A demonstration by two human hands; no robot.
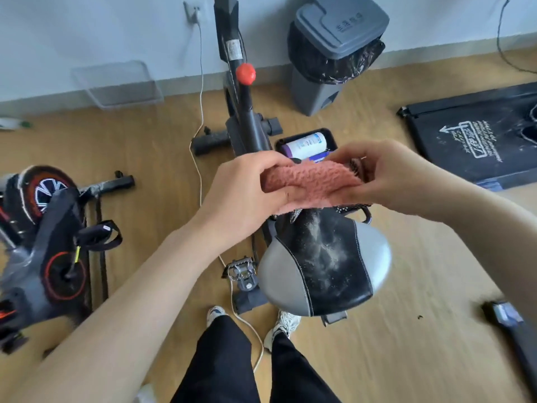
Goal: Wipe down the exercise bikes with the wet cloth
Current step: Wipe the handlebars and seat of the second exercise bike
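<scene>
The pink cloth (311, 181) is held stretched between both hands just above the nose of the dusty saddle (325, 266). It is probably being squared into a pad before it meets the grey powder there. The left hand (241, 196) grips one end and the right hand (392, 175) pinches the other, the fingers (267, 160) of each curled round the fabric, forearms reaching forward and converging. Beyond are the bike frame (247, 123) and its red knob (245, 74); a second bike (43, 228) stands at left.
</scene>
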